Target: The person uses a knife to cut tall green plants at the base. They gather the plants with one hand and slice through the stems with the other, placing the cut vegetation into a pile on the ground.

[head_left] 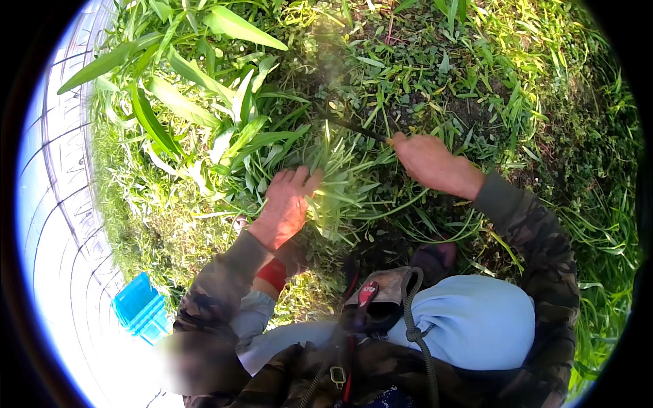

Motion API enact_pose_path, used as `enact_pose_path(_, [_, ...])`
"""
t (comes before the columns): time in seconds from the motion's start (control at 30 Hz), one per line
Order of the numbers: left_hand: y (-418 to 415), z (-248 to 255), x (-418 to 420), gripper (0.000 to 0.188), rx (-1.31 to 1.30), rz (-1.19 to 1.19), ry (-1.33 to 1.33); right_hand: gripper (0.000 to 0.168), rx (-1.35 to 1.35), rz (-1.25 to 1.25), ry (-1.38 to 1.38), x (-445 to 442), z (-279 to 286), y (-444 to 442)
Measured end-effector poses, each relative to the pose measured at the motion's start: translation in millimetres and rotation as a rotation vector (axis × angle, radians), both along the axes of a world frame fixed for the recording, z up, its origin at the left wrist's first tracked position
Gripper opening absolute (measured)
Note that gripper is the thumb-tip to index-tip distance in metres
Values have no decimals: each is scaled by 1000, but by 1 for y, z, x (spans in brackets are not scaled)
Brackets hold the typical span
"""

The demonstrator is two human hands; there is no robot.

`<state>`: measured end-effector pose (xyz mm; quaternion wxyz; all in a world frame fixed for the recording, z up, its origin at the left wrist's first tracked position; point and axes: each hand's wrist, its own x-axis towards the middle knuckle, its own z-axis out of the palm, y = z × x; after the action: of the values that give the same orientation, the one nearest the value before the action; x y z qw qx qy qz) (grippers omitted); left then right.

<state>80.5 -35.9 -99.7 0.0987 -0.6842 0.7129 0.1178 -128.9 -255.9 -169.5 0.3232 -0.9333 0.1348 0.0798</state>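
My right hand (pixel 433 164) grips the orange handle of a thin dark-bladed knife or sickle (pixel 359 129). Its blade points left over the low growth, and the tip is lost among blurred greenery. Lower and to the left, my left hand (pixel 292 201) is curled on a bunch of long-leaved green stems (pixel 336 191), which resembles water spinach. Pale stem ends fan out right of the fingers, while leaves lie to their left. Part of the bunch is hidden beneath the hand. Taller broad-leaved plants (pixel 186 99) stand beyond it at upper left.
Weeds and loose leaves cover dark soil (pixel 467 109). A blue plastic crate (pixel 139 306) sits at lower left beside a bright sheet wall with dark ribs (pixel 66 194). A dark shoe (pixel 433 257) and a pouch with a red-handled tool (pixel 368 293) are close to my body.
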Motion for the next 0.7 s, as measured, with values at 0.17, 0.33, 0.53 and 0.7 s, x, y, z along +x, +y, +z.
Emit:
enact_pose_path(0.17, [27, -2, 9, 58, 37, -41, -30, 12, 122, -55, 243, -109, 34, 25])
enact_pose_path(0.33, [32, -2, 12, 57, 28, -29, -55, 14, 55, -105, 104, -65, 52, -4])
enact_pose_path(0.53, [19, 3, 12, 55, 4, -50, 24, 12, -97, 42, -245, 72, 18, -33])
enact_pose_path(0.7, [25, 11, 13, 54, 6, -6, 7, 14, -21, 150, -33, 70, 0, -22])
